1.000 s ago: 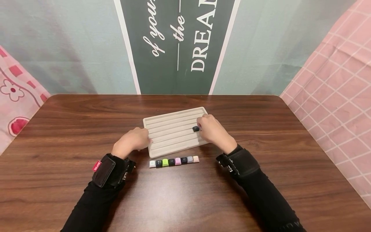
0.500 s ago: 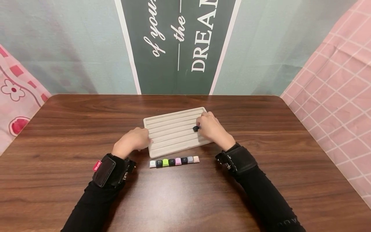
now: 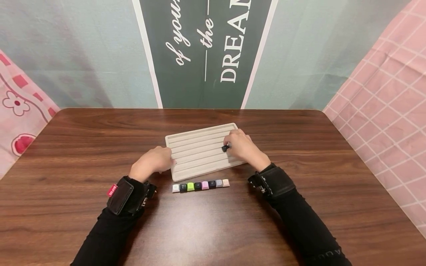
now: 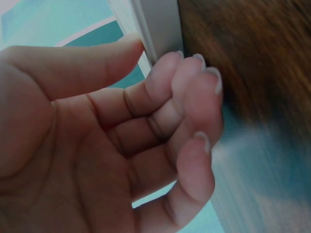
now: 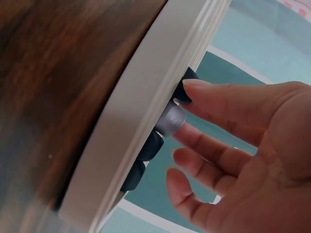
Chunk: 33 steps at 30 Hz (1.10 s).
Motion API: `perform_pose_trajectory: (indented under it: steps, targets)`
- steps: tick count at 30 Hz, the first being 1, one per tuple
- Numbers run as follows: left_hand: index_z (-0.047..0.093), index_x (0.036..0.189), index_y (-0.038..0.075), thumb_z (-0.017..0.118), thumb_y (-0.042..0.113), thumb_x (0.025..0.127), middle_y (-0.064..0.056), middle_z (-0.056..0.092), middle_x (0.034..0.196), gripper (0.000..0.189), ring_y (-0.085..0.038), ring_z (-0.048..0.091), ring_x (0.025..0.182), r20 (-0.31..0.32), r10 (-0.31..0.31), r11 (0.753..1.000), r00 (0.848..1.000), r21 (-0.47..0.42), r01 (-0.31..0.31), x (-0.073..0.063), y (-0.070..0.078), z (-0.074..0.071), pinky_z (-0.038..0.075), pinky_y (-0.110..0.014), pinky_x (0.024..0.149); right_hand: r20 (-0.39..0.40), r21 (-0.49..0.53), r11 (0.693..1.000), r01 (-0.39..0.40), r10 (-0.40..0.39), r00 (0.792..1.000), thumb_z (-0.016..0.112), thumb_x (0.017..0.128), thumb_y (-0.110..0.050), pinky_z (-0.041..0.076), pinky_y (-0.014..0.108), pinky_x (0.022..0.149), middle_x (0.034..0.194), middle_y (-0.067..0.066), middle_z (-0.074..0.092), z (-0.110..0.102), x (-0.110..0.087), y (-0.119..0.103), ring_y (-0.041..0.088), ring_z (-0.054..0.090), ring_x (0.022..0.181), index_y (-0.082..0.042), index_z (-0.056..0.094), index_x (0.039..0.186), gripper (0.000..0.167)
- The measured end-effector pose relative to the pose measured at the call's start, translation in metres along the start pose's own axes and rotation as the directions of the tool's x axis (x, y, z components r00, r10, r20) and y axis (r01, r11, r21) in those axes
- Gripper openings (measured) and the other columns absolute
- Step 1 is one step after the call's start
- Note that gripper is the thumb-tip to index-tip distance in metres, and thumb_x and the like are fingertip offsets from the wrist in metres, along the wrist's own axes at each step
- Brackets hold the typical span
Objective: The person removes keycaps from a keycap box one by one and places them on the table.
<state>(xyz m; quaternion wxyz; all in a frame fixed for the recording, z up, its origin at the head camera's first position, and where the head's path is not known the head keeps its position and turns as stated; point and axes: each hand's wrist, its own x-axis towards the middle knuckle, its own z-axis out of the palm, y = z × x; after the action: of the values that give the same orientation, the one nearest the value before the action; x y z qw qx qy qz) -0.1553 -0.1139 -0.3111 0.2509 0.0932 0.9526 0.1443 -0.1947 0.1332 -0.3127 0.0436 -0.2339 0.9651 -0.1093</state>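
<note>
A shallow off-white tray [image 3: 199, 147] with long parallel ridges lies slightly turned on the table. At its left end my left hand [image 3: 154, 159] grips the edge, thumb on the rim and curled fingertips against the side in the left wrist view. Over the tray's right end, my right hand [image 3: 242, 147] pinches a black keycap [image 5: 184, 89] with the thumb in front; the index fingertip is partly hidden. Beside that keycap in the tray sit a grey keycap [image 5: 171, 120] and two more dark keycaps [image 5: 150, 145], mostly covered by the hand in the head view.
Just in front of the tray, a row of several keycaps [image 3: 198, 186] in white, black, green, pink, grey and cream lies on the brown wooden table [image 3: 199, 229]. Printed cloths hang behind and at both sides of the table.
My right hand has shifted and turned very slightly at the black keycap, which stays at almost the same spot. The left hand and the tray have not visibly moved.
</note>
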Motion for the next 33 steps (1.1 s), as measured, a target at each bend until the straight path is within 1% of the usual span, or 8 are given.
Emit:
perform_pose_trajectory:
  steps: [5,11,21,25,27,31,33]
  targets:
    - [0.057,0.081,0.004,0.047,0.019,0.095,-0.005,0.049,0.056,0.023,-0.016,0.044,0.049,-0.002,-0.004,1.0,1.0,0.0,0.004,0.0,0.0,0.0,0.036,-0.028,0.055,0.022,0.007,1.0,-0.002,0.002,1.0,0.064,0.076,-0.002,0.038,0.045,0.077,0.093,0.008,0.057,-0.001,0.001,0.001,0.028,0.048,0.101,-0.008,0.069,0.092,0.018]
    - [0.057,0.082,0.003,0.047,0.018,0.095,-0.005,0.05,0.056,0.022,-0.016,0.045,0.049,-0.001,-0.009,1.0,1.0,0.007,0.009,0.0,0.001,-0.001,0.036,-0.028,0.056,0.043,0.009,1.0,-0.007,0.006,0.999,0.068,0.078,-0.006,0.036,0.044,0.076,0.092,0.006,0.056,0.0,0.003,0.001,0.026,0.048,0.1,-0.009,0.069,0.092,0.014]
    - [0.058,0.087,0.002,0.048,0.019,0.094,-0.006,0.051,0.059,0.021,-0.016,0.046,0.049,-0.005,-0.011,1.0,1.0,0.006,0.011,0.0,0.001,-0.001,0.036,-0.028,0.054,0.009,0.01,1.0,0.016,-0.016,1.0,0.065,0.077,-0.004,0.035,0.043,0.075,0.09,0.006,0.057,-0.003,0.0,0.001,0.028,0.047,0.102,-0.009,0.067,0.084,0.008]
    - [0.057,0.085,0.002,0.048,0.018,0.094,-0.006,0.051,0.058,0.021,-0.016,0.047,0.049,-0.008,-0.008,1.0,1.0,0.005,0.008,0.0,0.001,-0.001,0.036,-0.028,0.054,-0.007,0.003,1.0,0.006,-0.006,1.0,0.064,0.076,-0.004,0.036,0.043,0.074,0.089,0.008,0.056,-0.004,-0.003,0.001,0.029,0.047,0.098,-0.007,0.066,0.084,0.009]
    - [0.057,0.085,0.003,0.048,0.018,0.094,-0.006,0.051,0.059,0.021,-0.016,0.047,0.049,-0.007,-0.007,1.0,1.0,0.004,0.007,0.0,0.001,-0.001,0.036,-0.028,0.055,-0.014,-0.004,1.0,0.003,-0.003,1.0,0.063,0.077,-0.004,0.037,0.042,0.072,0.087,0.009,0.055,-0.005,-0.004,0.0,0.029,0.047,0.093,-0.005,0.065,0.084,0.008]
    - [0.057,0.085,0.003,0.048,0.019,0.095,-0.006,0.051,0.059,0.021,-0.016,0.047,0.049,-0.005,-0.01,1.0,1.0,0.001,0.01,0.0,0.001,-0.001,0.036,-0.028,0.055,-0.037,-0.009,1.0,-0.003,0.003,0.999,0.063,0.077,-0.003,0.037,0.038,0.068,0.081,0.009,0.052,-0.006,-0.007,-0.001,0.029,0.046,0.086,-0.003,0.062,0.079,0.002]
    - [0.057,0.085,0.003,0.048,0.019,0.095,-0.006,0.051,0.059,0.021,-0.016,0.046,0.049,-0.004,-0.012,1.0,1.0,-0.001,0.012,0.0,0.001,-0.001,0.035,-0.028,0.054,-0.051,-0.007,1.0,-0.005,0.005,0.999,0.064,0.077,-0.003,0.037,0.037,0.066,0.079,0.008,0.051,-0.007,-0.01,-0.002,0.028,0.046,0.083,-0.003,0.06,0.076,0.004]
